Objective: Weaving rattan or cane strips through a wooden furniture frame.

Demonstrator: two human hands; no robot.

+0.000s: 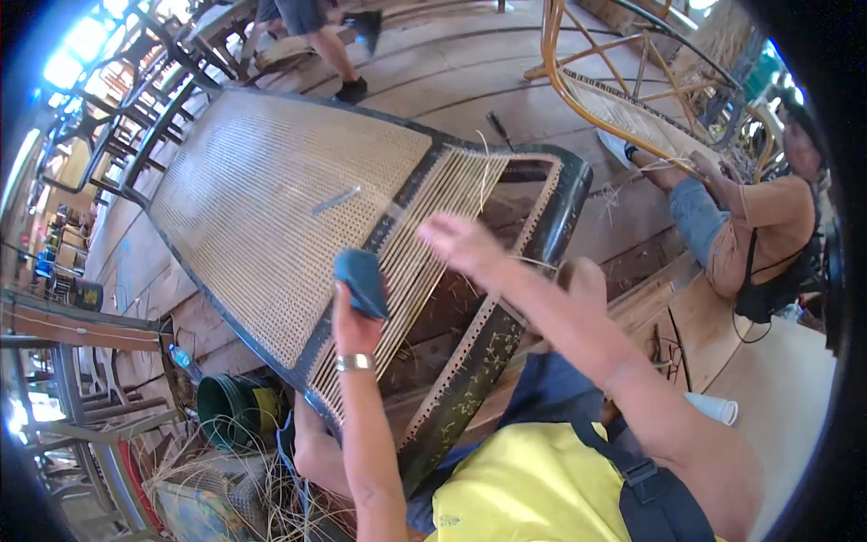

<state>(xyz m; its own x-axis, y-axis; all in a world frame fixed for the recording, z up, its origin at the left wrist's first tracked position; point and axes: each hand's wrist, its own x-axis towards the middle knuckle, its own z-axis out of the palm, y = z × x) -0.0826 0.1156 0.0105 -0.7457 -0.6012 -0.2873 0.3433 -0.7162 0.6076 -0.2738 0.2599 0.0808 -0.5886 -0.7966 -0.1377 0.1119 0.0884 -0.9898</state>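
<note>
The left hand (355,327) gripped a small blue cloth pad (362,281) on the dark-framed woven cane panel (271,203) — the right hand (459,242), at two o'clock, lay open on the strands.

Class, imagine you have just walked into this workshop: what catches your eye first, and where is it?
First comes the long dark frame with pale woven cane, slanting across the middle. Over its unfinished strands, the left hand holds a blue cloth, and the right hand is spread flat. At the right edge a seated person works on a cane chair.
</note>
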